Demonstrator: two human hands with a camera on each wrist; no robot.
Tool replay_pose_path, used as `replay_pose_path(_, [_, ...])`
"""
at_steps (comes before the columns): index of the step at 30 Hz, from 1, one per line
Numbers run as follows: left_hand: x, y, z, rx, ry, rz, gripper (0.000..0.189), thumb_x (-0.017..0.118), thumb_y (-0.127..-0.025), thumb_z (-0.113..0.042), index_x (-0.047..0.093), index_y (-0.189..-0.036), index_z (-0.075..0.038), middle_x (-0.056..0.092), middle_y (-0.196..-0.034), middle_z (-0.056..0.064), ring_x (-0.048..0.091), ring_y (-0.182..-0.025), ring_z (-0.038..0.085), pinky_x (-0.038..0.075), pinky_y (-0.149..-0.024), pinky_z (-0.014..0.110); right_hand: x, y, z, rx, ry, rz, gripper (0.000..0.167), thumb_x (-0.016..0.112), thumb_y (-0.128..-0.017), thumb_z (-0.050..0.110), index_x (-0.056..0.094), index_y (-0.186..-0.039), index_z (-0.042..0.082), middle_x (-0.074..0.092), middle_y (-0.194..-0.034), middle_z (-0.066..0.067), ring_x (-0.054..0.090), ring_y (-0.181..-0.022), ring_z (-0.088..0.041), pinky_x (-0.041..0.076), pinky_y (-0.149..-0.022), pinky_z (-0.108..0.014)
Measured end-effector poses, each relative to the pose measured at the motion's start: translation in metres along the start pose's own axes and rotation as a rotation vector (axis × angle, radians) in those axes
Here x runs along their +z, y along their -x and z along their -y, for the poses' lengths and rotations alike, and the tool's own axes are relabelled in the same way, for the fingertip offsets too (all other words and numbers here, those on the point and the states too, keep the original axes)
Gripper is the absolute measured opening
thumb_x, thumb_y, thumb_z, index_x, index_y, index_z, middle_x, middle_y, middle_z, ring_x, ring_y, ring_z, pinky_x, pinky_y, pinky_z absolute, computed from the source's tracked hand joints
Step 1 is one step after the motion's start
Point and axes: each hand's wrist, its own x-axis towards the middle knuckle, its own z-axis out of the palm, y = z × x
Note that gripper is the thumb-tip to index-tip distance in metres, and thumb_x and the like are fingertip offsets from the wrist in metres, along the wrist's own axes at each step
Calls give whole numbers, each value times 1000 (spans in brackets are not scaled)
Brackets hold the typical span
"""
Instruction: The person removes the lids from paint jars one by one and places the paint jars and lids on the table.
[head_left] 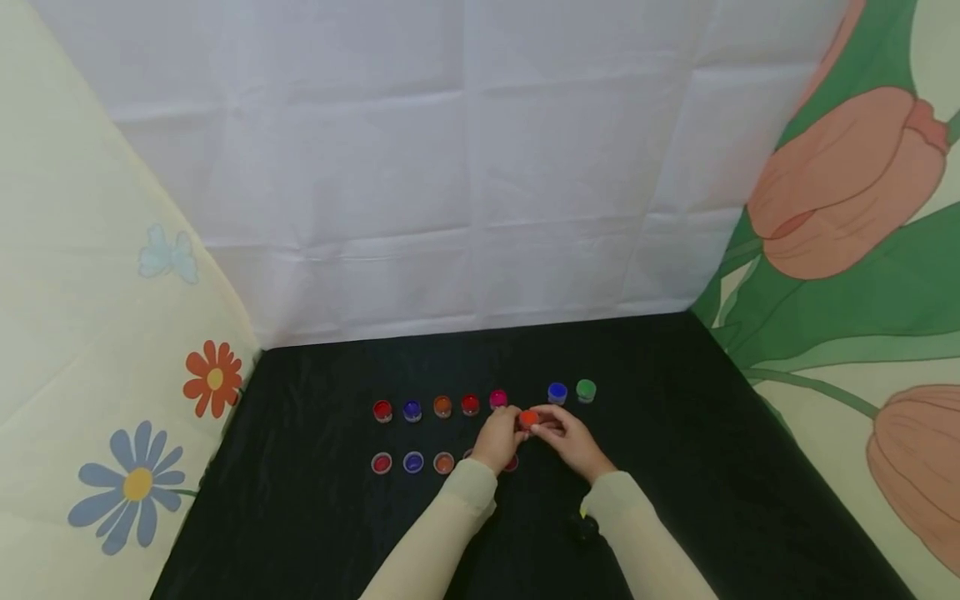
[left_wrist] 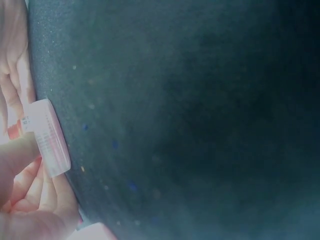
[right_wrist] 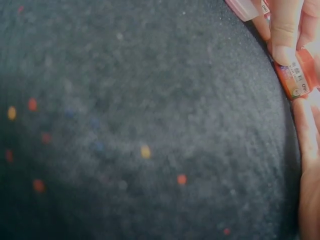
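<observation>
In the head view, a small orange-red paint jar (head_left: 529, 418) is held between both hands above the dark table. My right hand (head_left: 572, 440) pinches it from the right with thumb and fingers. My left hand (head_left: 498, 437) holds it from the left, its fingertips mostly turned away. The right wrist view shows fingertips on the orange jar (right_wrist: 295, 77), which has a printed label on its side. Close against a thumb in the left wrist view is a translucent pinkish ribbed piece (left_wrist: 51, 140), like a lid; whether it belongs to that jar I cannot tell.
Small paint pots stand in a row: red (head_left: 382, 411), blue (head_left: 412, 410), orange (head_left: 442, 406), red (head_left: 470, 404) and magenta (head_left: 498, 398). A nearer row of round pieces (head_left: 381, 463) is partly hidden by my left hand. Blue (head_left: 557, 393) and green jars (head_left: 586, 390) stand behind my right hand.
</observation>
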Motion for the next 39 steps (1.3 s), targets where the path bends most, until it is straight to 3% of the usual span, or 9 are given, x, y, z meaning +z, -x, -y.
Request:
replay_pose_path(5, [0,0,0,3,-2,-10,24,73,-95,-15,65,-114,-3,60,-95,6,59,-83,18,54,-81,35,3,-9,-24,-8,17,-41,32,64,-100,9,61,-130,-3,66,-120,-22,65,-108,-33,51,-88,-23])
replay_pose_path(10, [1,1,0,9,1,-10,21,73,-95,-15,65,-111,-3,59,-94,6,59,-82,17,54,-79,35,4,-10,-32,-20,20,-67,31,67,-99,14,64,-128,3,68,-119,-16,66,-107,-25,53,-91,-29])
replay_pose_path(18, [2,3,-3,-9,-3,-4,20,73,-95,-14,64,-109,-2,59,-93,7,58,-82,19,54,-79,36,6,-4,-34,-17,-42,-92,33,67,-99,16,63,-129,3,65,-121,-17,65,-104,-17,52,-89,-23])
replay_pose_path(26, [3,0,-7,-11,-76,21,27,78,-91,-17,64,-110,-2,61,-95,9,61,-82,19,55,-78,33,-1,8,-36,44,-293,-220,34,68,-98,10,56,-125,-7,59,-132,-25,64,-104,-6,51,-90,-19])
replay_pose_path(29, [4,-3,-8,5,-96,22,27,78,-92,-18,64,-109,-3,62,-95,9,62,-82,19,55,-77,33,-6,12,-33,54,-331,-255,32,69,-96,3,53,-121,-10,60,-130,-29,66,-102,-5,53,-88,-20])
replay_pose_path(39, [1,-8,-14,24,-172,-45,23,71,-96,-13,58,-110,-1,58,-90,12,65,-79,26,54,-70,35,-15,16,-26,23,-195,-133,32,74,-90,-3,60,-118,-9,66,-111,-24,69,-92,-8,56,-81,-22])
